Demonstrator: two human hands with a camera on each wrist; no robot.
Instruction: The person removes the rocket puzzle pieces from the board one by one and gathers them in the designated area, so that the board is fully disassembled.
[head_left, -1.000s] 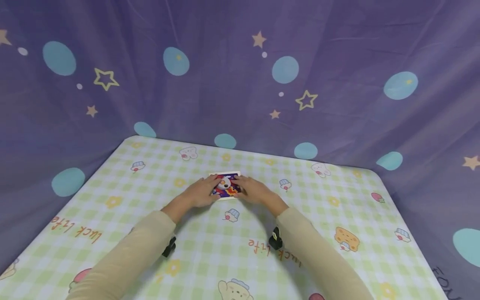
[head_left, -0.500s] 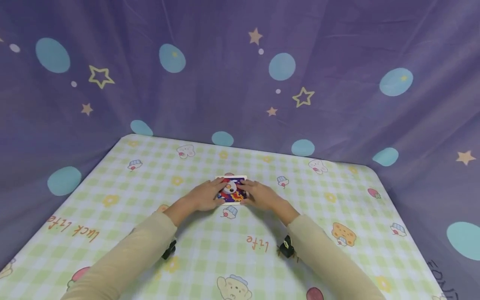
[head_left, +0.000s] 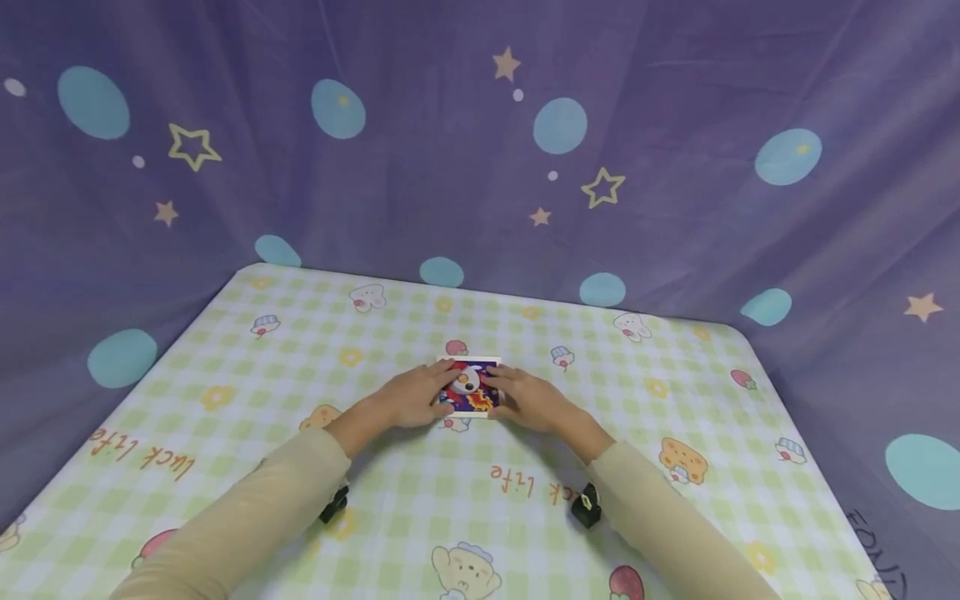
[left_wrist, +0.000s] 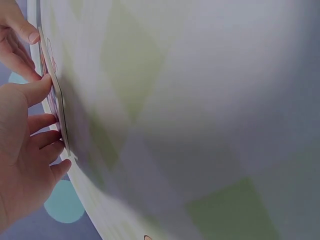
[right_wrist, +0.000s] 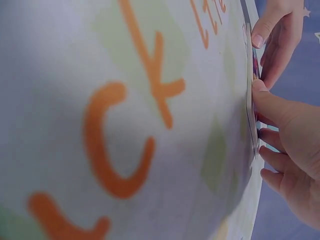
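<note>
A flat square picture board [head_left: 474, 402] with a white border lies on the tablecloth. Its picture shows a white cartoon figure, with red and yellow shapes on dark blue. My left hand [head_left: 410, 396] rests on the board's left side, fingertips on the picture and thumb by the near corner. Mirroring it, my right hand [head_left: 534, 400] touches the right side. Both hands' fingers are extended and cover the board's side edges in the head view. In the left wrist view the thin board [left_wrist: 59, 100] shows edge-on beneath the fingertips; the right wrist view shows its edge [right_wrist: 250, 95] likewise.
The table has a green and white checked cloth [head_left: 420, 517] printed with cartoon animals, cupcakes and lettering. A purple curtain [head_left: 450, 192] with blue ovals and stars hangs behind and beside it. A small black device [head_left: 587, 505] is strapped below each sleeve.
Both hands have slid the picture board to the right and a little towards me. A printed strawberry behind it is now uncovered. The head view has shifted slightly.
</note>
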